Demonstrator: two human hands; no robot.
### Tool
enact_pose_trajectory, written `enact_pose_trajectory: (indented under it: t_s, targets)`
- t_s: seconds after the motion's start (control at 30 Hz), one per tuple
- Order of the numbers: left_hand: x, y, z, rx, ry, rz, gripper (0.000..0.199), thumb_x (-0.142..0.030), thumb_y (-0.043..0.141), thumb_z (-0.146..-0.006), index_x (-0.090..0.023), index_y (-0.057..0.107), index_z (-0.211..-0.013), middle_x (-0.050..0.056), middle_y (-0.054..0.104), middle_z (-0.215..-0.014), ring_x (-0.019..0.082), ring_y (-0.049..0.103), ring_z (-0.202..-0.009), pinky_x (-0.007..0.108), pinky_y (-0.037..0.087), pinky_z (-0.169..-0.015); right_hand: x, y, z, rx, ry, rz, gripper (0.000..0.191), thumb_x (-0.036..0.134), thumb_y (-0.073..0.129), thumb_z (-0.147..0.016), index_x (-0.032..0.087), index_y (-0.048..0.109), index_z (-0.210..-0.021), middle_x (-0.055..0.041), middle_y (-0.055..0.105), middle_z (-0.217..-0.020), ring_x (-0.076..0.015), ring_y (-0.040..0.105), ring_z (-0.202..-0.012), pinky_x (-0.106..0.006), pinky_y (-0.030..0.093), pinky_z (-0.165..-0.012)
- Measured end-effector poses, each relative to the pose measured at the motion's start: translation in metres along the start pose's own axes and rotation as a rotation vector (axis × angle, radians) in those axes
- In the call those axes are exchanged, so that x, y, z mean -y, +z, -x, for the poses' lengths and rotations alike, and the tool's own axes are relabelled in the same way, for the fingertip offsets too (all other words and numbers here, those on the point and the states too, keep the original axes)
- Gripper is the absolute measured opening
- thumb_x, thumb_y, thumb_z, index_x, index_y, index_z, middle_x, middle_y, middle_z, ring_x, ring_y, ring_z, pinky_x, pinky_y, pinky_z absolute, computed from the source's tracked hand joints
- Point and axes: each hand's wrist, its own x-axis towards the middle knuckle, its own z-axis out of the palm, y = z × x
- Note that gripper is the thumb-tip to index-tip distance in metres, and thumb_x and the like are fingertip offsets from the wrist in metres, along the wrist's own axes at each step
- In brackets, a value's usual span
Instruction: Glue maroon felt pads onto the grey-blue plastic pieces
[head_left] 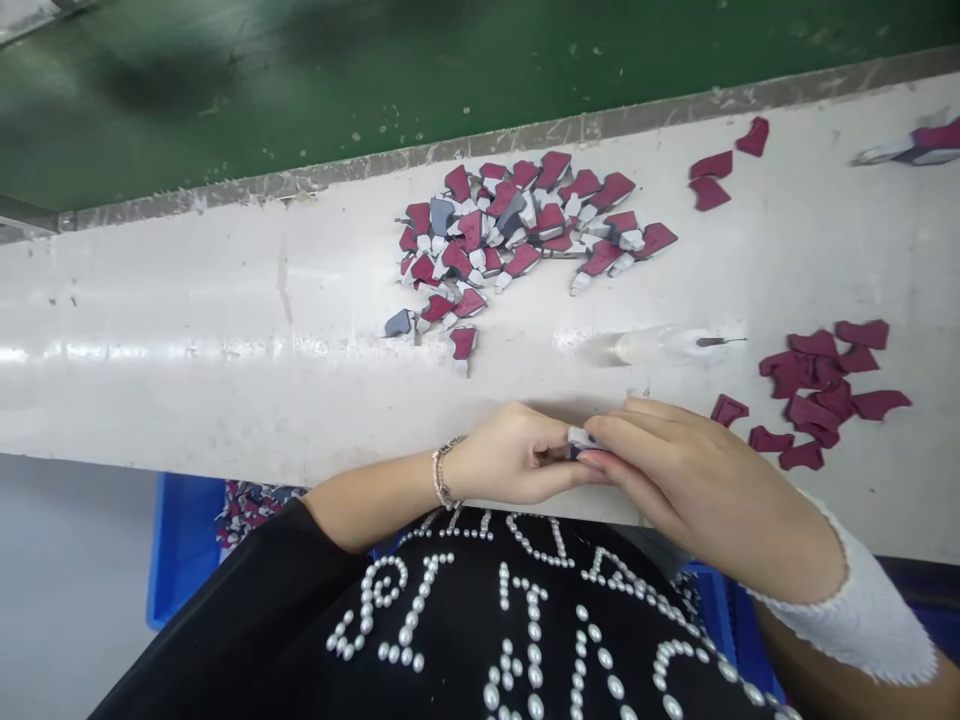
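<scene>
My left hand (521, 455) and my right hand (675, 455) meet over the near edge of the white table. Between their fingertips they grip a small plastic piece (583, 440), white and dark grey where it shows; the fingers cover most of it. Right of my right hand lies a group of loose maroon pieces (814, 410). Farther back spreads a pile of joined pieces (470, 230), maroon on grey with white ends, a few showing their blue-grey side.
The long white table (187, 350) borders a green surface (450, 70) at the back. A small bottle with a dark tip (667, 345) lies behind my hands. Several maroon pieces (710, 180) lie farther back. Below the edge stands a blue bin (176, 550) holding similar pieces.
</scene>
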Motion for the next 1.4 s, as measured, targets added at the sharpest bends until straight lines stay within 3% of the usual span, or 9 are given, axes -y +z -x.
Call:
enact_pose_trajectory:
  t_s: [0.17,0.53,0.67,0.83,0.97,1.07,1.17,1.3,1.4]
  targets:
    - [-0.012,0.003,-0.001,0.091,-0.158,0.051,0.039,-0.045,0.065,-0.093,-0.014,0.068,-0.071,-0.001,0.061,-0.06,0.007,0.051,-0.054,0.019,0.041,-0.053,0.009,-0.006,0.007,-0.019,0.06,0.093,0.041,0.042,0.034,-0.11,0.021,0.054,-0.08,-0.0001,0.057,-0.068,-0.016,0.058,-0.062,-0.028,0.039,-0.056]
    - [-0.03,0.013,0.033,0.012,-0.135,0.131,0.044,-0.055,0.068,-0.087,-0.014,0.074,-0.074,0.005,0.073,-0.069,0.012,0.064,-0.061,0.021,0.049,-0.059,0.04,-0.008,0.017,0.019,0.061,0.176,0.053,0.054,0.032,-0.107,0.024,0.053,-0.068,-0.0014,0.065,-0.063,-0.0188,0.063,-0.058,-0.03,0.037,-0.054]
    - [-0.025,0.024,0.034,-0.12,-0.321,0.211,0.063,-0.072,0.061,-0.084,-0.011,0.075,-0.088,0.009,0.076,-0.08,0.013,0.063,-0.061,0.025,0.054,-0.062,0.041,-0.002,0.001,0.014,0.122,0.135,0.047,0.047,0.033,-0.108,0.024,0.052,-0.071,0.0004,0.068,-0.068,-0.0188,0.067,-0.067,-0.029,0.042,-0.061]
    - [-0.027,0.014,0.02,-0.217,-0.326,-0.031,0.058,-0.066,0.053,-0.092,-0.012,0.075,-0.088,0.009,0.078,-0.081,0.013,0.062,-0.056,0.026,0.052,-0.057,0.028,-0.012,-0.006,-0.084,0.208,0.106,0.046,0.052,0.036,-0.103,0.025,0.056,-0.07,-0.0011,0.071,-0.072,-0.0223,0.07,-0.072,-0.032,0.047,-0.066]
    - [-0.037,-0.019,0.025,-0.466,-0.354,-0.381,0.039,-0.055,0.062,-0.091,-0.018,0.075,-0.094,0.009,0.078,-0.097,0.023,0.071,-0.093,0.038,0.056,-0.09,0.001,-0.029,0.016,-0.281,0.399,0.104,0.052,0.065,0.035,-0.099,0.026,0.056,-0.072,-0.005,0.063,-0.061,-0.028,0.065,-0.057,-0.039,0.049,-0.057]
    - [-0.037,-0.045,0.029,-0.743,-0.426,-0.626,0.035,-0.043,0.051,-0.098,-0.019,0.071,-0.114,0.013,0.063,-0.143,0.031,0.051,-0.138,0.052,0.035,-0.12,-0.02,-0.028,0.008,-0.403,0.429,0.062,0.044,0.063,0.047,-0.092,0.022,0.063,-0.097,-0.0135,0.072,-0.096,-0.0272,0.067,-0.065,-0.042,0.055,-0.065]
    - [-0.025,-0.054,0.021,-0.896,-0.546,-0.754,0.047,-0.036,0.042,-0.101,-0.012,0.06,-0.137,0.02,0.04,-0.162,0.039,0.033,-0.152,0.063,0.023,-0.124,-0.032,-0.015,-0.015,-0.428,0.362,0.005,0.04,0.056,0.049,-0.09,0.023,0.062,-0.107,-0.0121,0.071,-0.115,-0.0224,0.066,-0.071,-0.039,0.056,-0.074]
    - [-0.008,-0.048,0.002,-0.837,-0.569,-0.845,0.099,-0.063,0.069,-0.081,-0.026,0.027,-0.163,0.016,0.018,-0.173,0.049,0.018,-0.157,0.073,0.019,-0.122,-0.045,-0.014,-0.02,-0.433,0.404,0.025,0.036,0.055,0.047,-0.093,0.023,0.062,-0.103,-0.0018,0.07,-0.075,-0.0234,0.067,-0.065,-0.039,0.056,-0.07]
    - [-0.005,-0.051,-0.009,-0.721,-0.529,-0.913,0.111,-0.071,0.075,-0.07,-0.038,0.023,-0.162,0.012,0.008,-0.175,0.056,0.009,-0.156,0.08,0.017,-0.118,-0.053,-0.036,0.001,-0.417,0.475,0.123,0.035,0.054,0.043,-0.097,0.026,0.065,-0.098,-0.0027,0.071,-0.073,-0.028,0.07,-0.068,-0.042,0.058,-0.068]
